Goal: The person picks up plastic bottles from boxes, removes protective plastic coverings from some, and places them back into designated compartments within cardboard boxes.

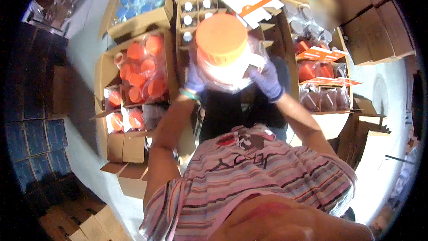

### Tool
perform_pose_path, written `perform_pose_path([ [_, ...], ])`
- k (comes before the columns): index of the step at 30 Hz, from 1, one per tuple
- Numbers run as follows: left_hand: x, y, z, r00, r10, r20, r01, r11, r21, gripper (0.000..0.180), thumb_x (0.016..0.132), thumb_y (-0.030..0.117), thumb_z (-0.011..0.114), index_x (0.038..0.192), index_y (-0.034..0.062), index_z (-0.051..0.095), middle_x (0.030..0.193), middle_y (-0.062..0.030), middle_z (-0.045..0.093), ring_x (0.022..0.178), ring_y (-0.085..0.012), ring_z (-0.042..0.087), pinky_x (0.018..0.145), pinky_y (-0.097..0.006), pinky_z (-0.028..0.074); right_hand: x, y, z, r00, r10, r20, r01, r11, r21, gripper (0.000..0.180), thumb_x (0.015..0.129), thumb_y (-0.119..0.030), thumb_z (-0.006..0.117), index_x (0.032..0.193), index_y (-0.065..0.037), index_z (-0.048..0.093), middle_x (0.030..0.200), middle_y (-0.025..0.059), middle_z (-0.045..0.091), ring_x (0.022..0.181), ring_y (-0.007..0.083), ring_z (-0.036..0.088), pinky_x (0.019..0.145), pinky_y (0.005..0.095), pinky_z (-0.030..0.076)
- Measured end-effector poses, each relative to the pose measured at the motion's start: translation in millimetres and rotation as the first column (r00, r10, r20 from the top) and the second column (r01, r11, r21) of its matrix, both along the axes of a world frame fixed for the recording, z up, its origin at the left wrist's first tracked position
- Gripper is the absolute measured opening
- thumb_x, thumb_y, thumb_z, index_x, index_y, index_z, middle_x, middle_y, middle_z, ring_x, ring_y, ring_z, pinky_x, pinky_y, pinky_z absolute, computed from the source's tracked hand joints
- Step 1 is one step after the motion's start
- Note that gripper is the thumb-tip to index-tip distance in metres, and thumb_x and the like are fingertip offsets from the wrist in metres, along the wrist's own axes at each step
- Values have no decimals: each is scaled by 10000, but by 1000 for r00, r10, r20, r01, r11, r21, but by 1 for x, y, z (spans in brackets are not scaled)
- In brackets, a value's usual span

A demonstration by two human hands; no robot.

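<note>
Floor (85,154): open cardboard ctns (139,26) are standing about; L hand (194,78) & R hand (268,82), purple-gloved, are gripping 1 plastic jar (226,72) w/ ribbed orange lid (221,35).

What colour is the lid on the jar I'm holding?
Orange: the jar's lid shows best in the head view.

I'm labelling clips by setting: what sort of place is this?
Probably a storeroom or packing area: an open carton of orange-lidded containers stands to the left, cardboard boxes are stacked to the right, and the gloved left hand and right hand hold a large orange-lidded jar.
</note>
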State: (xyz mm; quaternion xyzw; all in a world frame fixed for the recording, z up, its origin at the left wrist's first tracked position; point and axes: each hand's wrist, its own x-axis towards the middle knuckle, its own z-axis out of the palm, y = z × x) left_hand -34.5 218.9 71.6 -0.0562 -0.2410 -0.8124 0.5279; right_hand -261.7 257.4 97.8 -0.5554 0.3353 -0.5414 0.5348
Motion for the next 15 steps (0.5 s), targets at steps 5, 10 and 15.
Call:
perform_pose_path([
  [5,5,14,-73,426,343,837,-486,867,-107,335,975,220,454,1252,40,511,1131,-45,579,1035,-144,534,923,-297,422,-30,7,-22,942,-234,-240,159,943,-293,459,825,-251,700,1194,-15,562,931,50,525,869,152,531,764,305,455],
  [10,15,19,83,343,548,763,-255,836,-486,251,934,327,536,1016,96,592,914,-5,556,768,-99,559,696,-252,498,-70,13,30,721,-600,-347,57,550,-833,373,660,-272,758,917,-48,607,873,103,513,773,300,508,695,386,404],
  [15,8,47,109,24,534,845,-188,833,-520,691,815,329,713,1305,-17,371,1208,-128,535,1116,-228,526,974,-351,418,-73,29,44,691,-562,-456,-193,464,-865,336,582,-242,708,889,-153,605,917,45,555,806,255,531,719,418,383],
])
